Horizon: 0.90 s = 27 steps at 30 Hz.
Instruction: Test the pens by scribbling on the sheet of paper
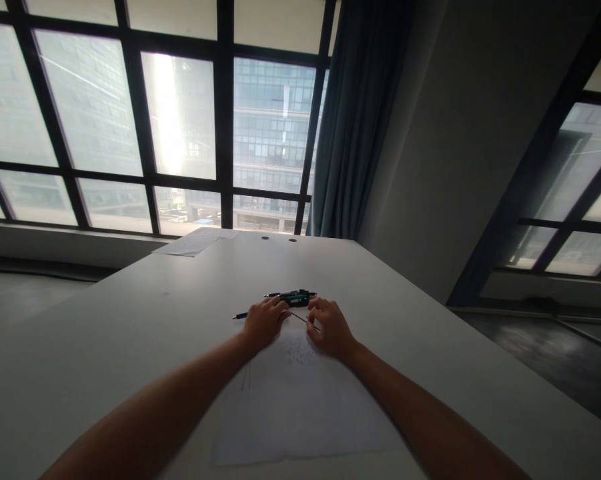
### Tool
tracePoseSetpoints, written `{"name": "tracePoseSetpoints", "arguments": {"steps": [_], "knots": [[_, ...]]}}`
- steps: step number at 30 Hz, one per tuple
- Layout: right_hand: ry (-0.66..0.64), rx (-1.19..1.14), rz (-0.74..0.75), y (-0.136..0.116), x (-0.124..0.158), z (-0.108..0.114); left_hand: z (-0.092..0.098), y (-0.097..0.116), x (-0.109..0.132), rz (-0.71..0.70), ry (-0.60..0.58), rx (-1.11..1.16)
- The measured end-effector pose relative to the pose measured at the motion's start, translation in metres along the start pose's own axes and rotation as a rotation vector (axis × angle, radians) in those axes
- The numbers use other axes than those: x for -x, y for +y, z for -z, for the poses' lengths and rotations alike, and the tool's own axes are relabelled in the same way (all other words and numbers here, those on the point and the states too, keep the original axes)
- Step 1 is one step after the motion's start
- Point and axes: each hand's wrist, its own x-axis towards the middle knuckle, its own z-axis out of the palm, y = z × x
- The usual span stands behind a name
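both hands rest at the far edge of a sheet of paper [300,413] that lies flat on the pale bench [130,347]. the left hand [264,323] lies knuckles up with its fingers [279,311] bent down toward the bench, and the end of a dark pen [240,316] sticks out from under it to the left. whether the fingers pinch that pen or merely cover it cannot be told. the right hand [331,328] sits just beside it, fingers curled, and a thin dark rod [300,319] runs slantwise between the two hands toward it. again the grip itself is hidden. just beyond the fingertips, touching or nearly so, lies a small bundle of pens [295,297], dark with a teal patch, lengthwise across the bench. these things look light and stiff, with smooth round barrels that would likely roll or slip on the slick surface. a pinch across the middle of a barrel, thumb against two fingers, seems the surest hold. the thin rod looks slight enough to bend or flick away, so it probably wants a gentle hold near one end. the paper is limp and would slide under a dragging wrist. farther off, another sheet [195,241] lies at the bench's far left corner, below tall windows [180,113], and a blue curtain [360,120] hangs at the right.
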Motion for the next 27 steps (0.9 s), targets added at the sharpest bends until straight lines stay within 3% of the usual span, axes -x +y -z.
{"name": "tracePoseSetpoints", "arguments": {"steps": [6,14,22,27], "knots": [[-0.101,0.126,-0.112,-0.003,-0.001,0.002,0.002,0.004,0.000,0.066,-0.006,0.023],[-0.138,0.228,-0.190,-0.002,-0.003,0.001,0.003,0.005,0.000,0.040,-0.007,0.091],[0.066,0.181,-0.197,0.001,-0.004,0.002,-0.006,0.000,0.000,-0.065,0.091,0.260],[0.117,0.070,-0.043,-0.001,-0.003,-0.001,-0.011,-0.001,-0.001,-0.300,0.145,0.295]]}}
